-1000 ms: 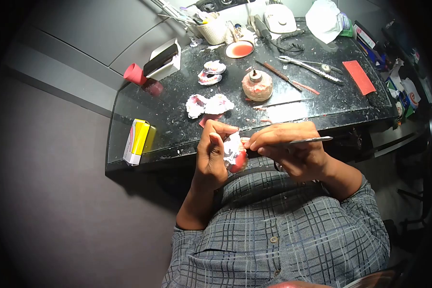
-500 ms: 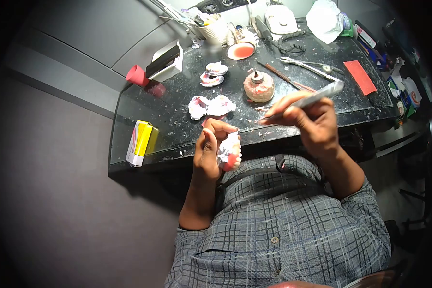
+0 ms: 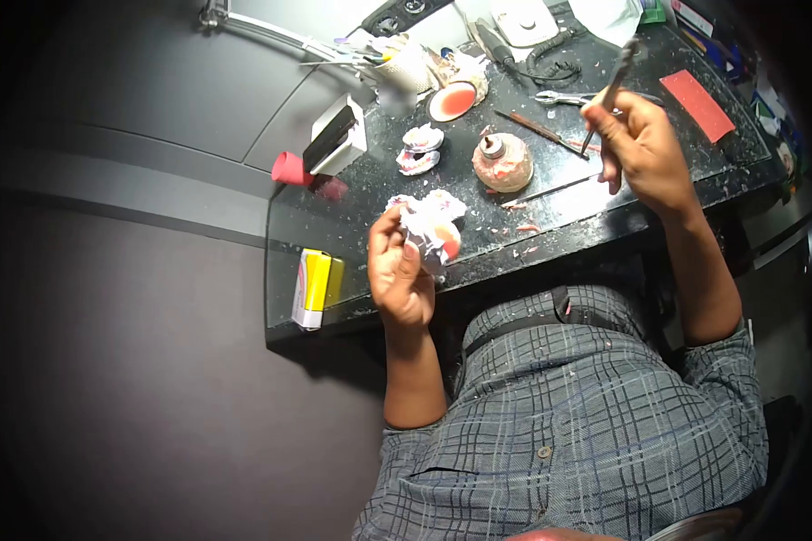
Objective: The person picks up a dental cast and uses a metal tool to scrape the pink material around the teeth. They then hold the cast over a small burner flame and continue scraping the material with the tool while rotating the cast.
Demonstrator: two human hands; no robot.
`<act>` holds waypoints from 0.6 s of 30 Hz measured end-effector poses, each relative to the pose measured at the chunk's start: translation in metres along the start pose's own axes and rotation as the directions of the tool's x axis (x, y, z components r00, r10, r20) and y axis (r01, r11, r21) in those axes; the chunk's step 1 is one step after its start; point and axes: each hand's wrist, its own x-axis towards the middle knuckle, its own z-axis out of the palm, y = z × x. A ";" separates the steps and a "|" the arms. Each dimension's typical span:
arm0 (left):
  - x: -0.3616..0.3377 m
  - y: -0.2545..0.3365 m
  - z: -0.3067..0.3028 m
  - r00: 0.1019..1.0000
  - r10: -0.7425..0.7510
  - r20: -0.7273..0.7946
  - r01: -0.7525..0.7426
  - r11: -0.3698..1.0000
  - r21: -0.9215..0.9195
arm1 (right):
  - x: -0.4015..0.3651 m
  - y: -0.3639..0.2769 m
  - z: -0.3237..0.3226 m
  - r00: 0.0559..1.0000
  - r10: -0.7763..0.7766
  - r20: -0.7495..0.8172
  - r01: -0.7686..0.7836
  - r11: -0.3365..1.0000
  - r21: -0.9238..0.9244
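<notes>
Left hand (image 3: 401, 281), grip holding a cast (image 3: 429, 227); right hand (image 3: 648, 158), well apart at the cast's two o'clock, grip narrow on a tool (image 3: 620, 77), its long axis one-to-seven o'clock.

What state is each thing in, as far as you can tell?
Left hand: holding a plaster model
Right hand: gripping a metal tool
Round bottle: upright; flame, cannot tell
White box: open, black item inside
Pliers: lying down, partly hidden
Brown-handled tool: lying flat
Red sheet: lying flat
Table: littered with flecks
</notes>
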 end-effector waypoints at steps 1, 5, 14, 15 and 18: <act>0.002 0.000 -0.003 1.000 -0.002 0.011 0.001 1.000 0.020 | 0.003 0.006 -0.005 0.998 0.047 0.040 -0.041 0.990 -0.132; 0.011 -0.006 -0.016 0.924 0.353 0.146 -0.381 0.876 0.296 | 0.002 0.007 -0.006 0.993 0.101 0.055 -0.028 0.680 -0.733; 0.024 -0.014 -0.029 0.831 0.526 0.181 -0.520 0.617 0.590 | -0.006 0.009 0.002 0.990 -0.109 0.087 0.128 0.466 -0.875; 0.026 -0.015 -0.029 0.824 0.535 0.185 -0.523 0.597 0.608 | -0.006 0.015 0.005 0.946 -0.281 0.162 0.281 0.460 -0.842; 0.029 -0.016 -0.020 0.821 0.548 0.160 -0.517 0.594 0.617 | -0.006 0.020 0.025 0.944 -0.181 0.276 0.330 0.527 -0.783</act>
